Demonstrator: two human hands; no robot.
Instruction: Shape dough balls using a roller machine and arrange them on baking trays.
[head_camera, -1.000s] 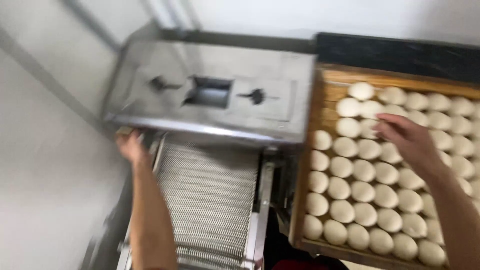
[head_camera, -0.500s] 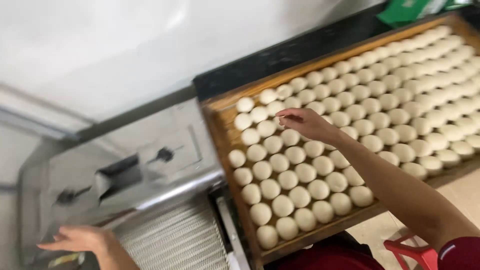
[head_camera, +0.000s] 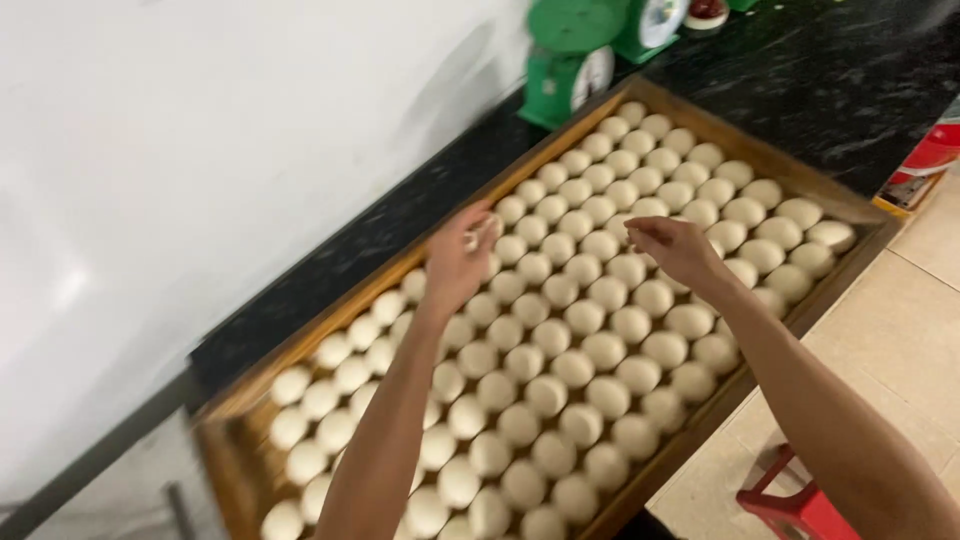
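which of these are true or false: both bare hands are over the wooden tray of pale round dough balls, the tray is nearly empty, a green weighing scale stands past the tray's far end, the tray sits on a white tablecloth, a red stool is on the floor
1. Both bare hands, the left hand and the right hand, are over the wooden tray of pale round dough balls: true.
2. The tray is nearly empty: false, dough balls fill it in close rows.
3. A green weighing scale stands past the tray's far end: true.
4. The tray sits on a white tablecloth: false, it rests on a dark speckled stone counter.
5. A red stool is on the floor: true, at the lower right.
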